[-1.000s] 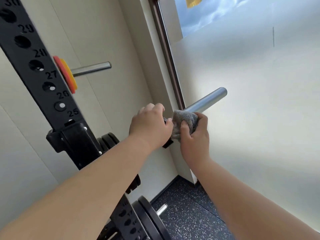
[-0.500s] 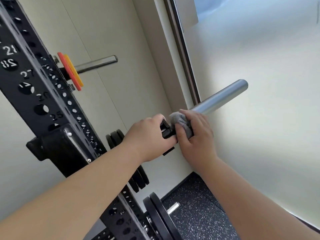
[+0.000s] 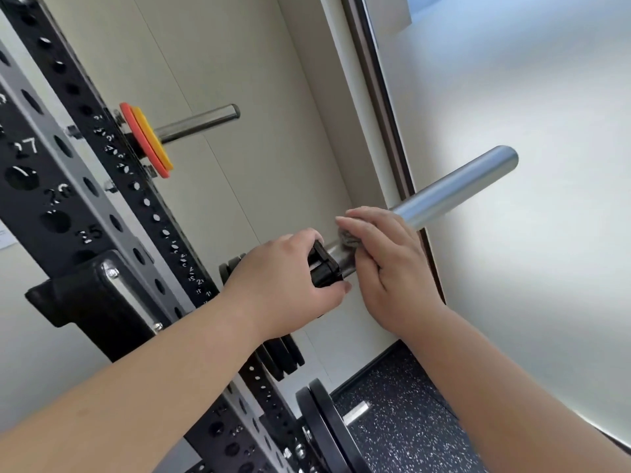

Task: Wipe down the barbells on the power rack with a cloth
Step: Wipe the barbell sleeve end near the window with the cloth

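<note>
since a second ago the right hand (image 3: 386,268) has slid the grey cloth (image 3: 348,237) along the barbell sleeve (image 3: 454,189) toward the black collar (image 3: 322,266), and most of the cloth now hides under its fingers, which are wrapped over cloth and bar. the left hand (image 3: 283,285) fingers clasp the collar. the power rack upright (image 3: 85,199) stands left, with a second bar (image 3: 201,122) higher up.

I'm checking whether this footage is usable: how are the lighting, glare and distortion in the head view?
Head view: soft daylight through the frosted window washes out the right side; a bright sheen runs along the silver barbell sleeve; the wide-angle lens tilts the black perforated rack upright; its numerals look slightly smeared; both hands stay evenly lit.
</note>
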Demonstrator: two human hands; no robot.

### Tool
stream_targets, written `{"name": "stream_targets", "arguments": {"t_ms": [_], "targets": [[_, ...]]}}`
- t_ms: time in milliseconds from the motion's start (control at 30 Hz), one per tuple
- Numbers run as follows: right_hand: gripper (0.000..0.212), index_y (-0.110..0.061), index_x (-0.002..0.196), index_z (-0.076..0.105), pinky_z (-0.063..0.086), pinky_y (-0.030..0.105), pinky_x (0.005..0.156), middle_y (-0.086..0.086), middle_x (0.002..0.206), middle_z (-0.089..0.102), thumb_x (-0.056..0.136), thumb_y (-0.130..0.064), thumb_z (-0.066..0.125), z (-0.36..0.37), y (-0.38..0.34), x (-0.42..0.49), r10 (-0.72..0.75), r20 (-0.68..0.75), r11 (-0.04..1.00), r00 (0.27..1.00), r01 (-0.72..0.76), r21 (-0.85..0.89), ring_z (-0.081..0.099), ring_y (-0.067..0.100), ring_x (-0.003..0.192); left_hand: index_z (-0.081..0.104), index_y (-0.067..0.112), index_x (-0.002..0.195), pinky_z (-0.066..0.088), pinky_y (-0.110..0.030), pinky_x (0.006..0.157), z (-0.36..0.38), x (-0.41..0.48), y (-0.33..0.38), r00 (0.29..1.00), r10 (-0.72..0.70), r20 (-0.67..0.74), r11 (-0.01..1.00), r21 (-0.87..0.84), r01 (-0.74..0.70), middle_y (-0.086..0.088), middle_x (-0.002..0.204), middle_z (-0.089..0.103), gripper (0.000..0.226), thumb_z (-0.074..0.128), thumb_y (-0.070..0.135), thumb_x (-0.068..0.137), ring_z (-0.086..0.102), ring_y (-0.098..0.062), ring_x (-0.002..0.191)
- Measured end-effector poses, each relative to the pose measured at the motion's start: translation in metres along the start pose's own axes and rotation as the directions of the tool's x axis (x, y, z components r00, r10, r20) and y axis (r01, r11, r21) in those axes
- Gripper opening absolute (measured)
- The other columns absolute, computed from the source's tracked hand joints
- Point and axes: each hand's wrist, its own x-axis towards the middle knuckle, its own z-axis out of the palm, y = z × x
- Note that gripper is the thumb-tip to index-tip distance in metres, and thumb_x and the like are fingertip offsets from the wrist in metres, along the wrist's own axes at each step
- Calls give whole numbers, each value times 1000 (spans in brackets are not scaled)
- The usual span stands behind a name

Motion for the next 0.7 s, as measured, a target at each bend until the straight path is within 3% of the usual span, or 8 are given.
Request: {"name": "stream_targets", "arguments": {"t_ms": [133, 200, 267, 333, 467, 633, 700], "targets": [[55, -9, 131, 63, 41, 46, 109, -1, 133, 61, 79, 3, 50, -6, -7, -2, 12, 76, 998, 997, -17, 62, 53, 17, 129, 48, 40, 114, 51, -33, 77, 1, -3, 4, 1000, 12, -25, 999, 44, -11, 16, 98, 57, 52, 65, 70, 75, 60, -13, 91], [52, -8, 131, 61, 40, 44, 110, 0, 132, 62, 82, 3, 49, -2, -15, -4, -16, 115, 998, 993, 10, 55, 55, 18, 127, 47, 38, 115, 49, -32, 76, 2, -5, 6, 998, 23, -58, 998, 54, -20, 15, 102, 57, 49, 61, 66, 76, 62, -14, 95], [46, -10, 128, 63, 40, 46, 110, -2, 126, 66, 86, 3, 51, -3, -11, 1, -53, 122, 998, 991, 55, -13, 59, 18, 121, 45, 35, 129, 51, -34, 84, 4, -6, 6, 997, 43, -70, 994, 100, -36, 12, 115, 58, 63, 61, 69, 79, 62, -17, 104], [41, -14, 123, 67, 40, 48, 109, -5, 118, 69, 88, 1, 53, -7, 4, 12, -47, 76, 991, 996, 56, -123, 63, 18, 113, 38, 30, 142, 51, -36, 92, 6, -7, 5, 996, 49, -77, 986, 162, -35, 9, 128, 55, 79, 63, 72, 81, 60, -20, 112], [37, -18, 114, 74, 40, 48, 107, -2, 121, 68, 87, -6, 53, -11, 17, 21, 114, -140, 967, 984, -142, -214, 57, 24, 120, 25, 22, 154, 43, -32, 94, 12, -12, 6, 985, 109, -130, 949, 309, -64, 4, 138, 47, 90, 55, 75, 87, 55, -21, 119], [35, -15, 120, 72, 42, 45, 106, 1, 130, 63, 93, -1, 54, 2, -6, 0, -8, 44, 999, 999, 10, -49, 58, 21, 122, 27, 17, 153, 45, -34, 91, 17, -15, 9, 983, 118, -143, 926, 373, -57, -1, 133, 50, 90, 52, 74, 88, 56, -23, 116], [34, -15, 123, 71, 44, 47, 104, 1, 129, 64, 96, -4, 54, -4, 5, 4, -42, 58, 994, 997, 48, -95, 59, 24, 121, 32, 17, 152, 46, -35, 88, 16, -15, 10, 985, 105, -139, 930, 365, -48, -1, 132, 52, 88, 50, 74, 88, 58, -24, 113]]}}
